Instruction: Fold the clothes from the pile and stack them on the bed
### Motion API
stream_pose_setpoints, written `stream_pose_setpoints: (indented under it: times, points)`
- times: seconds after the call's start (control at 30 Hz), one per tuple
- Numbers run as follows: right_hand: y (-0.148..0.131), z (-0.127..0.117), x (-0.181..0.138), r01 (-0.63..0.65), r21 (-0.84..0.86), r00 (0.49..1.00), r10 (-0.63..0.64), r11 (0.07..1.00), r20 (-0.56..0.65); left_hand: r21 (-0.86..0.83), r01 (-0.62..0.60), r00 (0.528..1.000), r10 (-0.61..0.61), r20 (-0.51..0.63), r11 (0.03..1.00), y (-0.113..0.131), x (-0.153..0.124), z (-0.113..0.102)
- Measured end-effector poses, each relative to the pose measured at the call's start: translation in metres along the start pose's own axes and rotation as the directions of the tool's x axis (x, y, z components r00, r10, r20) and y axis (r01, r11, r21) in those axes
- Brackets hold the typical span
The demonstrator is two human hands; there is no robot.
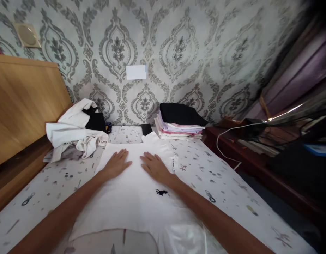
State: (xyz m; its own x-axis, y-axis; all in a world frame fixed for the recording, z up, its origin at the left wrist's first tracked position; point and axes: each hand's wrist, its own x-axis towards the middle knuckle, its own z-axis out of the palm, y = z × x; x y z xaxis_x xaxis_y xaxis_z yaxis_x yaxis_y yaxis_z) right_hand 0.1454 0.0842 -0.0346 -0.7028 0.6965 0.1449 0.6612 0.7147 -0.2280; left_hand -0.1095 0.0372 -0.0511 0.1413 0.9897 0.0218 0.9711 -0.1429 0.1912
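A white shirt (120,204) with a small black logo lies spread out on the patterned bedsheet (221,197). My left hand (116,163) rests flat on the shirt's upper left part, its fingers stretched out and thumb pointing inward. Across from it, my right hand (156,167) presses flat on the cloth with fingers spread. Neither hand grips anything. One short sleeve of the shirt reaches toward the wall, and a shiny, thin-looking section lies near the front edge between my forearms.
To the left, a loose heap of clothes (73,132) leans by a wooden headboard (28,106). A folded stack of clothes (180,121) with a black piece on top stands by the wall. A small black object (146,129) lies between them. At right, a white cable (226,132) crosses a dark cluttered table.
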Motion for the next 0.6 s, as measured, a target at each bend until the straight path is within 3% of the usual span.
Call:
stream_pose_setpoints:
  times: [0.13,0.23,0.33,0.47,0.6]
  points:
    - [0.046,-0.003,0.011,-0.148,-0.039,0.988,0.145,0.988,-0.053,0.083,0.173,0.985,-0.171,-0.038,0.981,-0.040,0.009,-0.011]
    - [0.060,-0.007,0.018,-0.175,-0.084,0.982,0.168,0.981,-0.086,0.152,0.230,0.972,-0.220,-0.077,0.961,-0.047,0.014,-0.016]
    - [0.056,-0.008,0.027,-0.148,-0.103,0.985,0.137,0.984,-0.100,0.117,0.154,0.985,-0.144,-0.092,0.981,-0.023,0.021,-0.013]
    - [0.056,-0.007,0.033,-0.098,-0.059,0.987,0.089,0.993,-0.135,-0.004,-0.067,0.998,0.067,0.017,0.998,0.000,0.030,-0.006]
    - [0.073,-0.012,0.038,-0.174,0.046,0.970,0.179,0.984,-0.167,0.057,0.047,0.999,-0.047,-0.001,0.997,-0.025,0.040,-0.010]
